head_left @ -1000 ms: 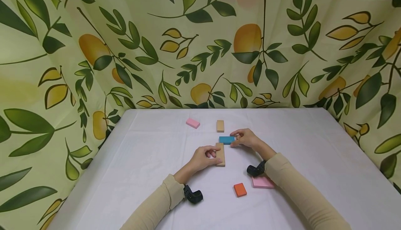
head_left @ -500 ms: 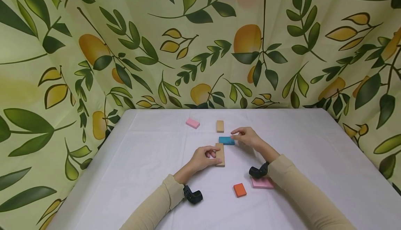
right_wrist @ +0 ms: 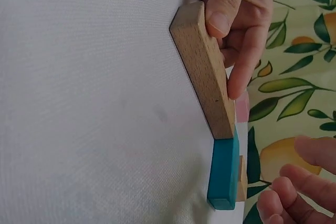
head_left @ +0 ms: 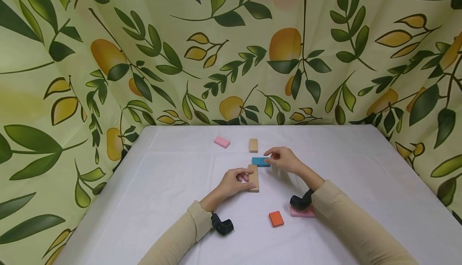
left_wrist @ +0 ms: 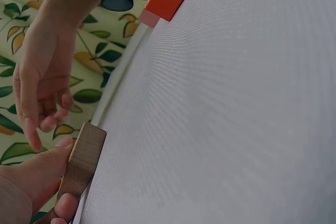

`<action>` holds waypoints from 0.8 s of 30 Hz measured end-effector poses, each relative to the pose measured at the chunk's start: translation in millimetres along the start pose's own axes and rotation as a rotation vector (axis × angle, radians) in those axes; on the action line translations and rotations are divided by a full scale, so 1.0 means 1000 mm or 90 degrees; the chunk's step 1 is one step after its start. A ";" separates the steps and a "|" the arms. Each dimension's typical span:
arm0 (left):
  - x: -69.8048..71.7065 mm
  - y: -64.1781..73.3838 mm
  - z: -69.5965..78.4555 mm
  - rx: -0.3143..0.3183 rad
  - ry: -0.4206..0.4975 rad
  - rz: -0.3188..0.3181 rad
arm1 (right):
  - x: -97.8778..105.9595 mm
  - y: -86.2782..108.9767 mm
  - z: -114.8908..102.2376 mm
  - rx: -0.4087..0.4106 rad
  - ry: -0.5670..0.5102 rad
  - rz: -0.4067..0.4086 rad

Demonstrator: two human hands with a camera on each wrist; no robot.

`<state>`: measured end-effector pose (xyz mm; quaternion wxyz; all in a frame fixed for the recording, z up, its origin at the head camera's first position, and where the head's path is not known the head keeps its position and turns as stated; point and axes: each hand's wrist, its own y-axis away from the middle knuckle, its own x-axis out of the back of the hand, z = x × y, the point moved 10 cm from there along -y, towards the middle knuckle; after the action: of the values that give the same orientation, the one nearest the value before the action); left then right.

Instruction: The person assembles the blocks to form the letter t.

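My left hand point(head_left: 234, 183) holds a long wooden block point(head_left: 254, 179) flat on the white table, thumb near one end and a fingertip near the other. At that block's far end lies a blue block point(head_left: 259, 161), set crosswise; the right wrist view shows the two end to end, close against each other. Just above the right end of the blue block is my right hand point(head_left: 283, 160), fingers loosely bent with nothing between them. In the right wrist view, its fingers point(right_wrist: 286, 190) are apart from the blue block.
A smaller wooden block point(head_left: 254, 145) lies beyond the blue one, and a pink block point(head_left: 221, 142) to its left. Nearer are an orange block point(head_left: 276, 219) and another pink block point(head_left: 302, 213), partly under the right wrist's black camera point(head_left: 301, 201). Leaf-patterned curtains surround the table.
My right hand has let go of the blue block's right end and lifted slightly, its fingertips now above it. My left hand and the blocks have stayed in place.
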<state>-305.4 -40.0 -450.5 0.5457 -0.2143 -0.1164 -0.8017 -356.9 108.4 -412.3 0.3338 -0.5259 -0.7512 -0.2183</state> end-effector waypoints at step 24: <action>0.000 0.000 0.001 -0.009 0.004 -0.004 | -0.035 0.027 -0.043 0.150 0.161 -0.088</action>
<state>-305.2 -39.6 -449.1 0.5421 -0.2150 -0.1099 -0.8049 -312.4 65.9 -409.0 0.4693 -0.3984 -0.7580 -0.2157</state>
